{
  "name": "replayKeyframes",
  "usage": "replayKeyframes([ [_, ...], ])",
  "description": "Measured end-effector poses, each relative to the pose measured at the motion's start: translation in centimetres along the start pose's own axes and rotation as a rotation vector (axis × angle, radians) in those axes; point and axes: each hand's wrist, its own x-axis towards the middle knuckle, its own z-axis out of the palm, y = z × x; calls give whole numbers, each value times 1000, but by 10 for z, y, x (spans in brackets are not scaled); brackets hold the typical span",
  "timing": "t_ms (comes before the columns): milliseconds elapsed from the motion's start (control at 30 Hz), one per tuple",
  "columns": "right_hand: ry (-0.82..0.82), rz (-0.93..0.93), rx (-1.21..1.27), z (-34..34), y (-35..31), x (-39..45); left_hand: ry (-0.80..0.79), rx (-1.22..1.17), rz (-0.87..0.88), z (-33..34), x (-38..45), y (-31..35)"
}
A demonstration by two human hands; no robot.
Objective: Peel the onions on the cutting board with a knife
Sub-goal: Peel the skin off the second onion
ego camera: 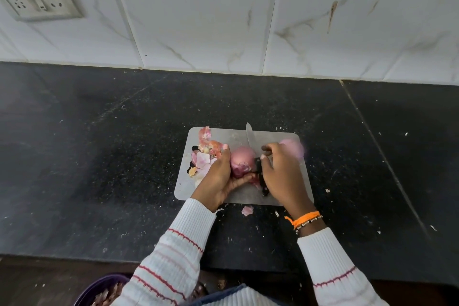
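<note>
Mid-peel: my left hand (218, 176) cups the onion (242, 160), right hand (280, 174) grips the knife (258, 169). Next I'd guess lifting skin carefully.

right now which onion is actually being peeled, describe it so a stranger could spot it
On the black counter lies a grey cutting board. The onion sits mid-board, gripped by the left hand, beside the knife held by the right hand. Unlike the blurred onion behind, it is sharp, pink and held.
</note>
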Motion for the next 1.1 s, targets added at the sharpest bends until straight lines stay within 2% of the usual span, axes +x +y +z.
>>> replayKeyframes([
  [67,-102,18,267,0,-7,-1,-14,40,39,2,0,-2],
  [133,-195,26,352,5,-10,-4,-16,90,84,4,1,-5],
  [267,-202,87,492,9,-7,-9,32,209,133,3,3,-8],
  [367,-213,161,600,9,-2,-11,89,399,194,-2,6,-9],
  [433,-189,193,631,12,1,-11,84,425,257,-1,4,-9],
  [533,-148,240,668,16,4,-12,6,370,251,1,3,-8],
  [600,-139,256,697,15,4,-12,-36,439,286,1,2,-8],
  [733,-110,243,722,14,5,-14,57,475,394,-1,4,-7],
  [867,-65,242,666,12,7,-15,153,322,386,-5,8,-4],
  [967,-41,215,627,8,7,-15,139,251,402,-3,8,-2],
  [1100,-30,204,611,6,4,-15,113,295,423,-1,5,-1],
])
